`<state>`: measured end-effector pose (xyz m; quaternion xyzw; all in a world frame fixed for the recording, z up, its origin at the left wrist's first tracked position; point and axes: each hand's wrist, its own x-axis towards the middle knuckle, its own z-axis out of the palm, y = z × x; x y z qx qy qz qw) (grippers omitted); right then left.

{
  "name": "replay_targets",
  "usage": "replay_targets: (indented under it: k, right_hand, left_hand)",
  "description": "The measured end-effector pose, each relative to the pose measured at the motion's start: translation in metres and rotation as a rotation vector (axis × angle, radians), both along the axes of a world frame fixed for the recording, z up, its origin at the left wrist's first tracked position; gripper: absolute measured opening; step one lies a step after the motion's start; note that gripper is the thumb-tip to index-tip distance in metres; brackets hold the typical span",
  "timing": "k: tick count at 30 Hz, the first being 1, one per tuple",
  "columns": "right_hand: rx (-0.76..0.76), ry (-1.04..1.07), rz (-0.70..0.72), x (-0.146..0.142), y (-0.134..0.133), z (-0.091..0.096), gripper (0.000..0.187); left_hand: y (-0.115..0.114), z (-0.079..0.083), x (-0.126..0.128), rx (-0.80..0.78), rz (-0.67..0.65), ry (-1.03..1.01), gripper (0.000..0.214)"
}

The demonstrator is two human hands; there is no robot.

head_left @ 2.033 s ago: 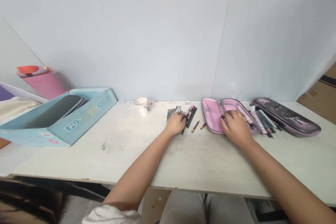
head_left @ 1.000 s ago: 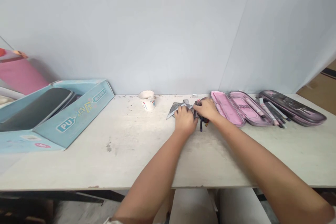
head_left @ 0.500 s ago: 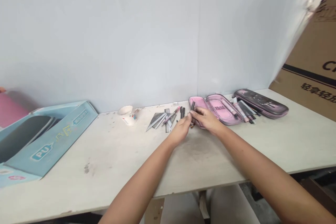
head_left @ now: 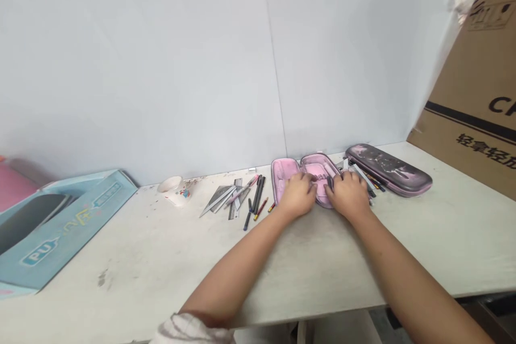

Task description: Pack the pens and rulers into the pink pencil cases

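Note:
An open zip pencil case with pink lining (head_left: 285, 178) lies on the white table (head_left: 133, 263), and my left hand (head_left: 297, 196) and my right hand (head_left: 349, 196) both rest over its near edge. Their fingers curl down into the case, hiding whatever lies beneath them. Just left of the case are several dark pens and a red pencil (head_left: 256, 207). Beyond them lie metal-edged set squares and rulers (head_left: 220, 199). Past my right hand, several pens and sticks (head_left: 365, 183) lie against a dark, pink-marbled case (head_left: 389, 169).
A white paper cup (head_left: 173, 191) lies tilted near the wall, left of the rulers. A pale blue open box (head_left: 60, 236) stands at the far left. A brown cardboard carton (head_left: 471, 118) stands beyond the table's right end.
My hands have moved apart from the dark pen held between them and now lie over the pink case. That pen no longer shows. The view has shifted slightly.

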<state>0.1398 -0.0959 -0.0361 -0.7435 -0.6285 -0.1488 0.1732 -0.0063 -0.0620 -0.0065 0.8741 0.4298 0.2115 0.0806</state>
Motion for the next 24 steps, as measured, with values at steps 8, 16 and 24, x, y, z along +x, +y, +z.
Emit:
replay_targets:
  k: [8,16,24]
  right_hand:
    - [0.095,-0.023,0.073,-0.007,-0.003,-0.001,0.035]
    - [0.221,0.035,0.183,-0.009,0.004,-0.003,0.029]
    - [0.199,0.366,0.518,-0.081,0.019,0.023,0.022]
  left_hand:
    - [0.045,-0.007,-0.114,0.189,0.582,0.286,0.034]
    - [0.054,-0.03,-0.152,0.081,0.562,0.261,0.028]
    - [0.041,-0.01,-0.166,0.034,0.447,-0.033,0.023]
